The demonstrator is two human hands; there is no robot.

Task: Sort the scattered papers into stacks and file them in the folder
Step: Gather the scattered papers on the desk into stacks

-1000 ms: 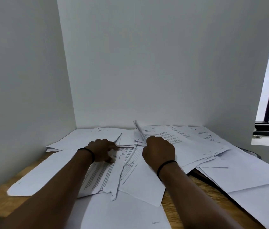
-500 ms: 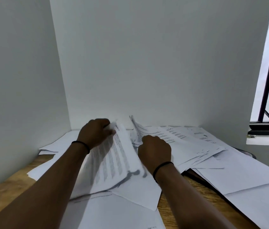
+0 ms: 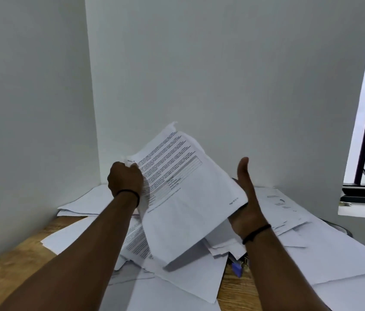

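The left hand (image 3: 126,179) is seen clenched on the left edge of a printed bundle of sheets (image 3: 183,194), which has been raised clear of the desk and tilted up toward the far wall. A second earlier the same bundle lay flat under both hands; half a second earlier only its far edge had been peeled up. The right hand (image 3: 247,198), a closed fist on the paper heap in both earlier pictures, is now spread flat with the thumb up and pressed against the bundle's right edge, fingers apart and curled around nothing. The lift is judged to mark the first group being pulled out for squaring into a stack. Most of the wooden desk (image 3: 8,272) is covered by the scattered papers (image 3: 325,250), spread from the far left corner to the near right, unsorted. A small blue object (image 3: 237,269), uncovered at the near edge of the heap and not seen earlier, cannot be identified. No folder can be made out.
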